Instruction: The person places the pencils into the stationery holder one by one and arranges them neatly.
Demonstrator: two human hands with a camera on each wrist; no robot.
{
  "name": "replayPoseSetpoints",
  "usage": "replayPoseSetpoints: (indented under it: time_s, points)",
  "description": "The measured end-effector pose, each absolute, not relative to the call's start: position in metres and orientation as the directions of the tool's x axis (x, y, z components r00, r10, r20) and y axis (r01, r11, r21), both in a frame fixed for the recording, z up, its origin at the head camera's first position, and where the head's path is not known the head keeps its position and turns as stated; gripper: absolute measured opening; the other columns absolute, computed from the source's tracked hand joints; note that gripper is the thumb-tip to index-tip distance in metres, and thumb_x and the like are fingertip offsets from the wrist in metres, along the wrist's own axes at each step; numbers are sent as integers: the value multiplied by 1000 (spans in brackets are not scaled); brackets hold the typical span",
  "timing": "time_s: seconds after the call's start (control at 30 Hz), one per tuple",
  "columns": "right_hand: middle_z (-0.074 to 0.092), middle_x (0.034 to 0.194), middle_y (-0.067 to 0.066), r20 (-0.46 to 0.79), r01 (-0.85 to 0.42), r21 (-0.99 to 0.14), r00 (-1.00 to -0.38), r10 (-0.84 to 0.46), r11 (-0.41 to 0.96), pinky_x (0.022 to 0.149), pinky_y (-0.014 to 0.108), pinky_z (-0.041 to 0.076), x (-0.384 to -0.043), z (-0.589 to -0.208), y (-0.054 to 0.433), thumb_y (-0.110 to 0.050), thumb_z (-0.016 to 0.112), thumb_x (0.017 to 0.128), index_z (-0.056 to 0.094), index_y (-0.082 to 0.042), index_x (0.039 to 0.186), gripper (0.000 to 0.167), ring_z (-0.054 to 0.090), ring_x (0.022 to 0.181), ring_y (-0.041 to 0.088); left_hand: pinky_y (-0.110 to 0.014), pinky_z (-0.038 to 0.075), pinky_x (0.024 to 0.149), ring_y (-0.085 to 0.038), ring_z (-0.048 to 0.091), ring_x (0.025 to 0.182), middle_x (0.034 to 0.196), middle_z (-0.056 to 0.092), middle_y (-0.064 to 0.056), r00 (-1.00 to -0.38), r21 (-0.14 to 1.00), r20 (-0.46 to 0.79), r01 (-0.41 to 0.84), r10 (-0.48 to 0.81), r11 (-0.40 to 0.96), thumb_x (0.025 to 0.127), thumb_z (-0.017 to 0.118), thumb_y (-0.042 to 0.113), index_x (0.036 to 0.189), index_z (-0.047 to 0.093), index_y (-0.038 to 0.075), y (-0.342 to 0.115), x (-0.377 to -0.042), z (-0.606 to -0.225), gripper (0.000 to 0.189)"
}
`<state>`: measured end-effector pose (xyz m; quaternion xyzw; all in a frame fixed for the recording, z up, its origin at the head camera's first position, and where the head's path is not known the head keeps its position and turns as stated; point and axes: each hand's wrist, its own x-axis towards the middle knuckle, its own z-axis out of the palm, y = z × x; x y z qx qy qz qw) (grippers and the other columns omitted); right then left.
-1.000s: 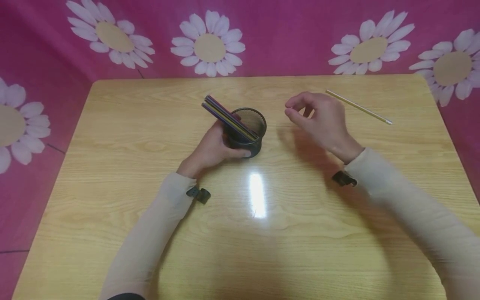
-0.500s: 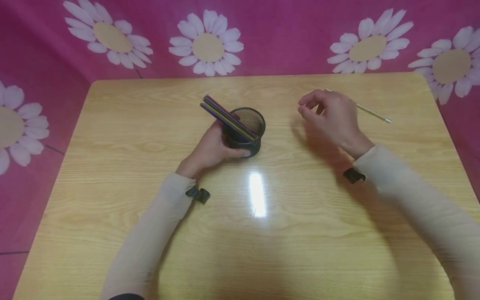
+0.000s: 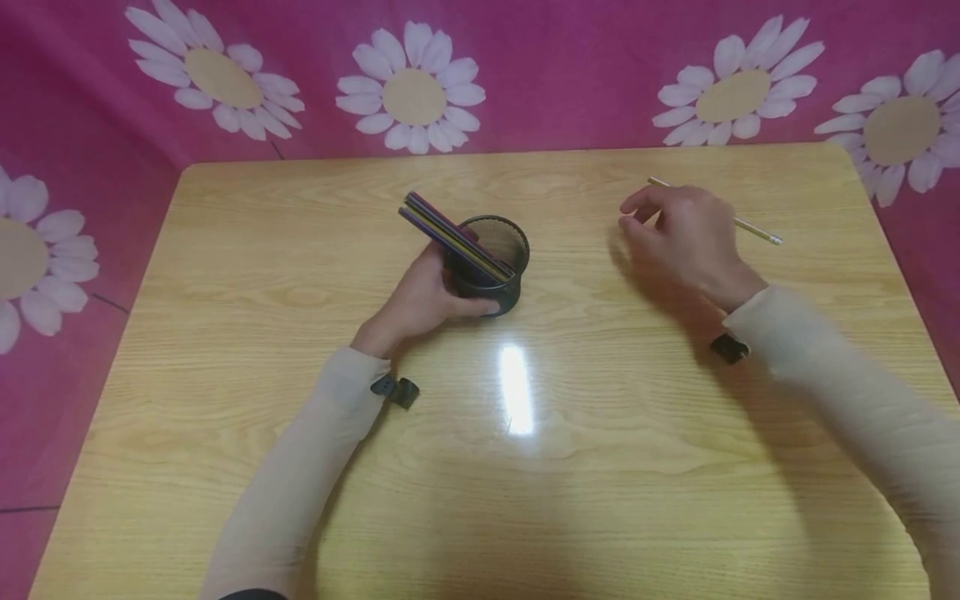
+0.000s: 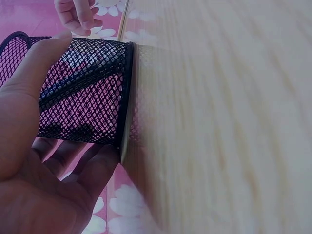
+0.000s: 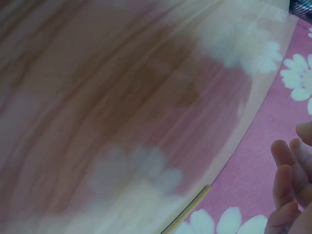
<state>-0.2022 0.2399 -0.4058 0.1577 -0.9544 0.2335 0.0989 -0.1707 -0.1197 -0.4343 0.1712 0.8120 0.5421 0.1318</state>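
Note:
A black mesh pencil cup point(image 3: 504, 293) stands upright on the table, left of the middle. Several pencils point(image 3: 450, 231) lean in it toward the upper left. My left hand point(image 3: 420, 296) grips the cup from its left side, thumb across the near wall; in the left wrist view the fingers pass behind the mesh point(image 4: 92, 97). To the right, my right hand point(image 3: 690, 237) hovers over the table with loosely bent fingers and holds nothing. A yellow pencil with a pale end point(image 3: 757, 230) lies just behind it, its middle hidden by the hand.
The wood-grain table point(image 3: 420, 483) reaches back to a pink cloth point(image 3: 555, 75) with large white flowers. A bright light reflection point(image 3: 516, 390) shows on the tabletop. Dark straps hang at both sleeve cuffs.
My right hand has moved right, away from the cup, and now covers the middle of the lone pencil. The left hand and the cup have stayed in place.

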Motion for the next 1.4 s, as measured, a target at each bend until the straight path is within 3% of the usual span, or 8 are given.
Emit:
replayPoseSetpoints:
  time_s: [0.53, 0.8, 1.13, 1.4]
  points:
    - [81, 104, 14, 215, -259, -377, -958, -188, 889, 68, 48, 41, -211, -409, 272, -26, 68, 104, 80, -7, 117, 26, 67, 81, 32, -37, 33, 126, -25, 52, 141, 147, 59, -15, -906, 926, -9, 151, 423, 345, 78, 101, 12, 154, 46, -1, -120, -174, -436, 94]
    - [80, 104, 13, 197, -236, -360, -965, -174, 902, 70, 52, 40, -211, -409, 283, -29, 66, 104, 79, -8, 118, 28, 65, 87, 35, -37, 33, 127, -24, 53, 141, 145, 61, -11, -902, 932, -12, 146, 431, 331, 75, 104, 21, 152, 48, 3, -122, -181, -450, 97]
    - [79, 110, 17, 132, -199, -327, -978, -163, 924, 69, 51, 40, -216, -407, 299, -31, 68, 105, 76, -6, 126, 33, 64, 90, 38, -33, 34, 125, -24, 53, 141, 146, 60, -14, -904, 932, -16, 141, 426, 333, 79, 100, 10, 154, 45, -2, -119, -171, -436, 94]
    - [78, 103, 19, 137, -234, -271, -970, -203, 934, 65, 58, 43, -221, -408, 311, -29, 73, 104, 77, -4, 122, 30, 62, 93, 43, -33, 35, 124, -24, 53, 141, 146, 60, -15, -905, 931, -11, 145, 425, 335, 78, 100, 9, 154, 45, -3, -119, -170, -435, 94]
